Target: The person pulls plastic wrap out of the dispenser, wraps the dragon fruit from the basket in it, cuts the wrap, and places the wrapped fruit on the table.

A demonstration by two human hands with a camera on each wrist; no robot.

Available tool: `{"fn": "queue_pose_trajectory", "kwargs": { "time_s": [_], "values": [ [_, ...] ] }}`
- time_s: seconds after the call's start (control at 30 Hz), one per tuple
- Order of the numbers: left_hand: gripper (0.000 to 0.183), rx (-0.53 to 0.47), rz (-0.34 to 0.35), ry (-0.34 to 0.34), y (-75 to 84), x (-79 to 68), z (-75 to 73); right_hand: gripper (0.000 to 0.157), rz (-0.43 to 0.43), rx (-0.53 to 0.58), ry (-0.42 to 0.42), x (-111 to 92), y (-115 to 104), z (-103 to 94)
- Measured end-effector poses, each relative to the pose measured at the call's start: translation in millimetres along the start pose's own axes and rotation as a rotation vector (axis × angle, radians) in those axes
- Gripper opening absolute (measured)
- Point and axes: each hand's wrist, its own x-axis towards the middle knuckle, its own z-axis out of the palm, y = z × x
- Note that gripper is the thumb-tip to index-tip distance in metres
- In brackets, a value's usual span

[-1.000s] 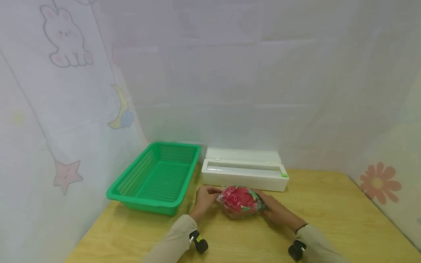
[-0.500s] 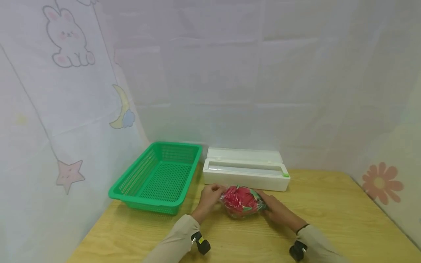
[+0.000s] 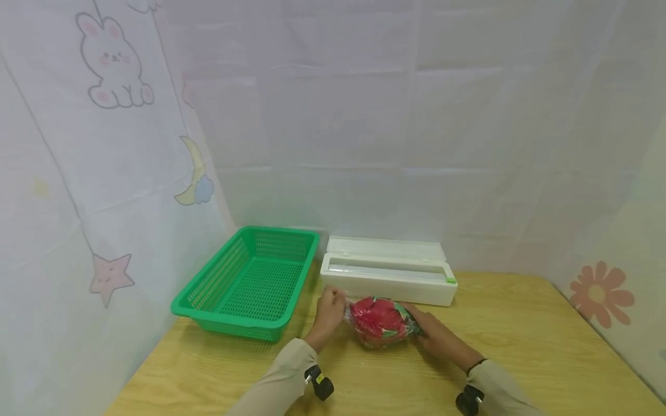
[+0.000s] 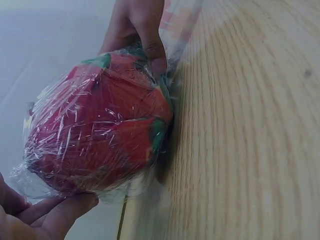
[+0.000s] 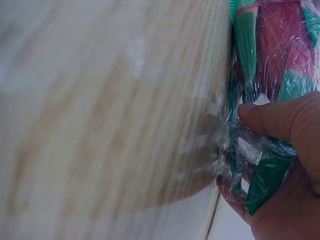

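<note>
A red dragon fruit (image 3: 378, 319) with green scale tips lies on the wooden table, wrapped in clear cling film (image 4: 75, 125). The left hand (image 3: 330, 313) is at its left end, curled fingers pinching the gathered edge of the film. In the left wrist view, the fingertips of that hand touch the film at the bottom left. At the other end, the right hand (image 3: 436, 334) grips the fruit's leafy tip (image 5: 272, 175) through the film, thumb on one side and fingers on the other. The fruit's underside is hidden.
Behind the fruit stands a white cling film dispenser (image 3: 387, 288), lid raised, with a roll inside and a green piece at its right end. A green perforated basket (image 3: 234, 319) sits to the left. A printed cloth backdrop (image 3: 364, 144) hangs behind the table (image 3: 520, 346).
The left hand has moved slightly up at the fruit's left end, with film stretched toward its fingers. The right hand keeps its grip, nearly still.
</note>
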Motion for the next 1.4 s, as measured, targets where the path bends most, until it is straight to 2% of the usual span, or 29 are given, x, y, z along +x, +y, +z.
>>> {"fn": "queue_pose_trajectory", "kwargs": {
  "time_s": [0.2,0.33,0.47,0.57,0.7,0.8,0.93,1.03,1.2,1.3,1.4],
  "values": [
    [0.01,0.036,-0.019,0.058,-5.9,6.3,6.1,0.067,-0.02,-0.007,0.02,2.2,-0.2,2.2],
    [0.009,0.059,-0.054,0.078,-11.0,10.1,11.2,0.066,-0.003,-0.036,0.025,4.2,-1.0,1.5],
    [0.009,0.05,-0.067,0.087,-14.2,13.6,14.4,0.066,-0.025,-0.045,0.029,7.0,-1.5,0.3],
    [0.006,0.01,-0.072,0.063,-14.7,15.1,15.6,0.067,-0.042,-0.046,0.034,8.5,-1.8,-1.4],
    [0.006,-0.067,-0.115,-0.011,-17.8,16.2,19.6,0.067,-0.031,-0.06,0.047,7.0,-1.6,-4.9],
    [0.014,-0.154,-0.162,-0.058,-24.1,15.5,24.4,0.065,-0.012,-0.069,0.043,3.9,0.0,-5.7],
    [0.022,-0.249,-0.187,-0.108,-32.9,11.3,27.9,0.064,-0.01,-0.046,0.028,-0.5,-0.1,-3.0],
    [0.017,-0.236,-0.17,-0.13,-37.1,8.5,27.1,0.066,-0.004,-0.026,0.023,-2.8,-2.5,-0.1],
    [0.013,-0.135,-0.163,-0.148,-38.3,11.2,23.1,0.069,0.04,-0.061,0.018,-3.4,-4.8,0.8],
    [0.018,-0.105,-0.194,-0.162,-34.6,15.1,20.3,0.068,0.088,-0.08,-0.01,-2.8,-5.0,-1.1],
    [0.025,-0.146,-0.25,-0.192,-29.5,16.1,17.5,0.068,0.136,-0.061,-0.054,-3.6,-4.8,-4.0]
  ]
}}
